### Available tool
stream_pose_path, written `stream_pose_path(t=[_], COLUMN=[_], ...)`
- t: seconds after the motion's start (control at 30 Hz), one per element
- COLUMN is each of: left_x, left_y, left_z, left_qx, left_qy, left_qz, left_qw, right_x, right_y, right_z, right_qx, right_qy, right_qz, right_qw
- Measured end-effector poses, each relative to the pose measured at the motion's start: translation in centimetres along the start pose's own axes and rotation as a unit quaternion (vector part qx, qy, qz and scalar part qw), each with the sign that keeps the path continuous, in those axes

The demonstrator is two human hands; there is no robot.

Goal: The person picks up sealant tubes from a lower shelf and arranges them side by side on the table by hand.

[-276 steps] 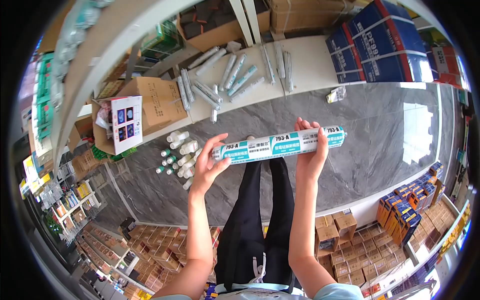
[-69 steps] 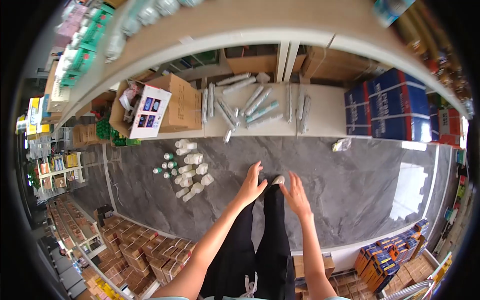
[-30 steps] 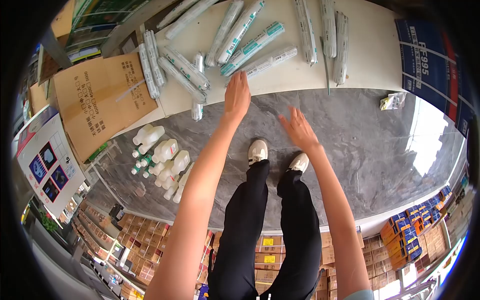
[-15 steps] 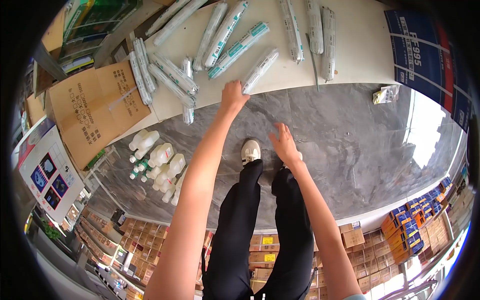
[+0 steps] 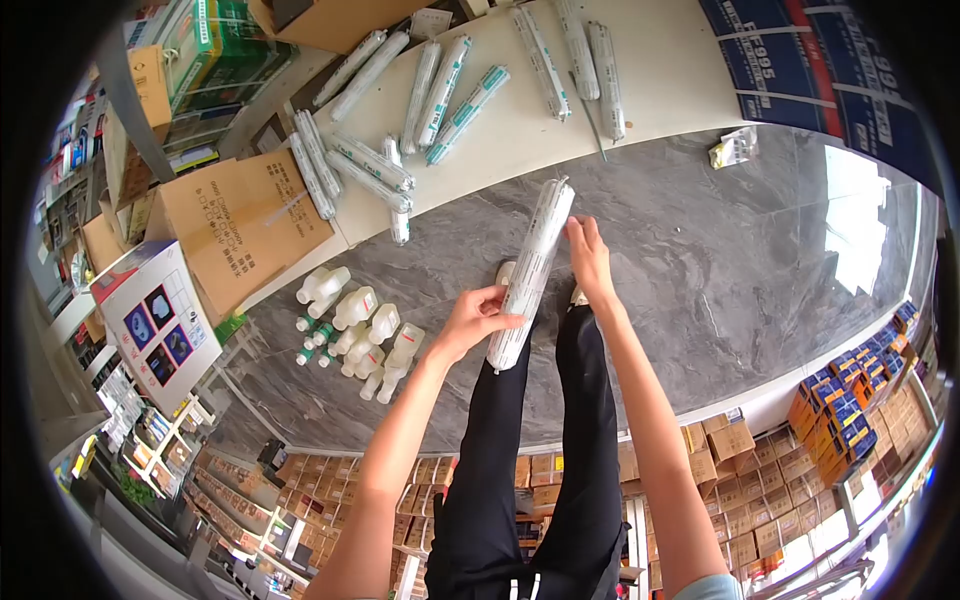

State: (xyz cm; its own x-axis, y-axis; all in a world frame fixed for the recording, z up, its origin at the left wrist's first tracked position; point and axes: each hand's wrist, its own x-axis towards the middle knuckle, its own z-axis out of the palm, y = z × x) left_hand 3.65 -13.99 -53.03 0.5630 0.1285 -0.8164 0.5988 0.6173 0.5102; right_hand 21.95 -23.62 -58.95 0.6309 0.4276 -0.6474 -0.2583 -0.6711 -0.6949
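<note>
A white sealant tube (image 5: 533,272) with grey print hangs over the floor, tilted with its top end to the right. My left hand (image 5: 477,322) is closed round its lower part, thumb across the front. Beside the upper part is my right hand (image 5: 590,257), its fingers slightly bent and not wrapped round the tube; whether the fingertips touch it is hard to tell. On the low white shelf (image 5: 480,180) lie several similar tubes, among them a teal-and-white one (image 5: 467,115).
White bottles (image 5: 355,308), some small with green caps, stand on the grey floor at the left. A cardboard box (image 5: 240,230) is beside the shelf. Blue strapped boxes (image 5: 770,65) are at the upper right, and a small packet (image 5: 733,147) lies on the floor near them.
My left hand has taken hold of the tube at the shelf's front edge and brought it back over the floor, towards my body. My right hand has come up beside it.
</note>
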Motion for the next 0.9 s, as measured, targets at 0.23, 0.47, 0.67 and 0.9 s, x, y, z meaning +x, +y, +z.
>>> stream_pose_path(t=[0.23, 0.47, 0.67, 0.9], left_x=[-8.6, -18.0, -26.5, -34.6], left_y=[7.8, 12.8, 16.2, 19.6], left_z=[3.4, 6.1, 10.7, 16.2], left_qx=[0.023, -0.157, -0.251, -0.250], left_qy=[-0.035, -0.210, -0.305, -0.357], left_qz=[0.079, 0.040, 0.027, 0.044], left_qw=[0.996, 0.964, 0.918, 0.899], right_x=[-7.3, -16.1, -23.3, -29.8], right_y=[-6.2, -13.2, -22.1, -27.7], right_z=[-6.7, -12.0, -15.9, -19.0], right_qx=[0.344, 0.443, 0.439, 0.433], right_qy=[-0.133, -0.208, -0.257, -0.186], right_qz=[-0.014, -0.059, -0.087, -0.040], right_qw=[0.929, 0.870, 0.857, 0.881])
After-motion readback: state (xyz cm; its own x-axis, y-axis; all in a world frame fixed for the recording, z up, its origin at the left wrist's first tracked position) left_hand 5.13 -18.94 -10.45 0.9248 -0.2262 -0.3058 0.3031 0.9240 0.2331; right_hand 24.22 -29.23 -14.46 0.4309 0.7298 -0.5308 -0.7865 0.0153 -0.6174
